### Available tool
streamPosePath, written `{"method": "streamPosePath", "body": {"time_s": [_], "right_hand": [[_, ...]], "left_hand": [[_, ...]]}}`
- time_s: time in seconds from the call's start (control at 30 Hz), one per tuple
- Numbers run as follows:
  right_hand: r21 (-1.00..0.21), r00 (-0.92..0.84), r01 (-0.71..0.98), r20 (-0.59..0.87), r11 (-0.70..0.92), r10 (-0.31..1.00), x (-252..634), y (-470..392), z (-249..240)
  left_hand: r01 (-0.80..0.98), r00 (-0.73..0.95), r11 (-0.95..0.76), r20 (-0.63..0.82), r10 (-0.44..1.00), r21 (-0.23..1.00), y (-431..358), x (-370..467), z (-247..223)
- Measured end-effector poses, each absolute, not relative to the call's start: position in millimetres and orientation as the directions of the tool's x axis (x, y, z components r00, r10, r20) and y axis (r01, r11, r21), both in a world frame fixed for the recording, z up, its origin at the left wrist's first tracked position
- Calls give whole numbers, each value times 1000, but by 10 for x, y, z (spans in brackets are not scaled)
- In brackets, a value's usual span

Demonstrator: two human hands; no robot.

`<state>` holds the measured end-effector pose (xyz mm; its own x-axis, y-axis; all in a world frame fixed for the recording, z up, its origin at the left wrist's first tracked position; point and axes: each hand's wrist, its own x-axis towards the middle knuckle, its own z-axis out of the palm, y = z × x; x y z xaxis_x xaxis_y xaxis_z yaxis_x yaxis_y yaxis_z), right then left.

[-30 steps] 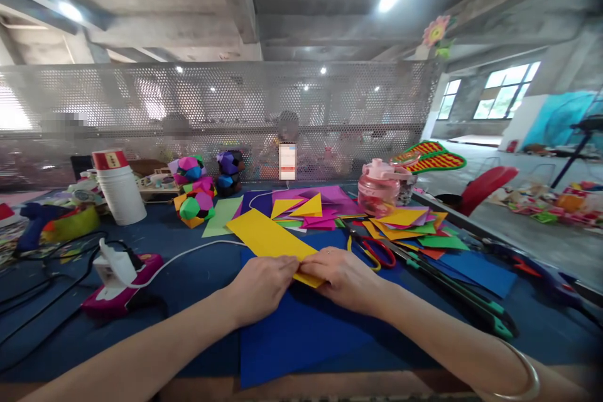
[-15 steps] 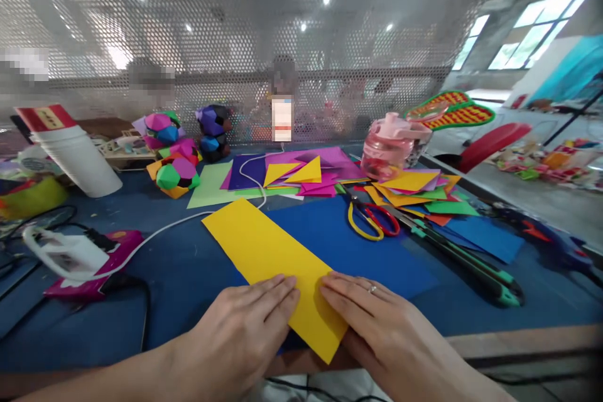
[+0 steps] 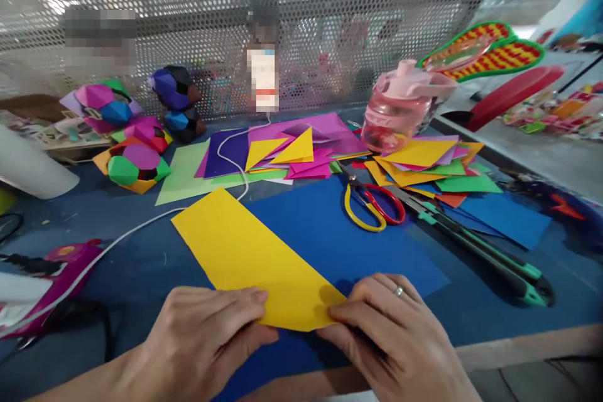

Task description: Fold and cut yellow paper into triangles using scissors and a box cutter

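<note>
A long yellow paper strip [image 3: 259, 248] lies slanted over a larger blue sheet [image 3: 339, 232] near the table's front edge. At its near edge on the left, my left hand [image 3: 211, 326] pinches the paper between thumb and fingers. My right hand [image 3: 391, 326], with a ring on one finger, grips the strip's near right corner the same way. The near end of the strip looks bent or folded along its front edge; its underside is hidden.
Scissors [image 3: 372, 207] and a green-black cutter [image 3: 480, 251] lie right of the strip. Behind are folded paper pieces [image 3: 424, 163], a pink bottle [image 3: 396, 107] and colourful paper balls [image 3: 136, 163]. A white cable [image 3: 141, 224] crosses left to a magenta power strip [image 3: 80, 270].
The view has moved closer and lower. My fingers, flat on the strip before, now pinch its near edge, and its pointed near corner no longer shows.
</note>
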<state>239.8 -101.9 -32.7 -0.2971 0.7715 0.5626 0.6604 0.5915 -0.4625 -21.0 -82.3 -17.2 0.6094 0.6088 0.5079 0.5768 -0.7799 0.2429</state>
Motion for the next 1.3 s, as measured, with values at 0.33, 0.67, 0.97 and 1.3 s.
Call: {"method": "streamPosePath", "body": {"time_s": [0.33, 0.67, 0.97, 1.3], "right_hand": [[-503, -264, 712, 455, 490, 851, 2318, -897, -323], [-441, -250, 798, 380, 411, 891, 2239, -805, -378], [-389, -258, 830, 368, 400, 893, 2220, -795, -419], [-376, -250, 843, 360, 385, 899, 2222, -814, -433]], "left_hand": [[616, 352, -476, 321, 879, 628, -649, -7, -134], [613, 389, -481, 291, 874, 626, -623, -24, -197], [705, 451, -596, 406, 795, 384, -656, -2, -267], [573, 722, -818, 437, 536, 55, -655, -120, -352]]}}
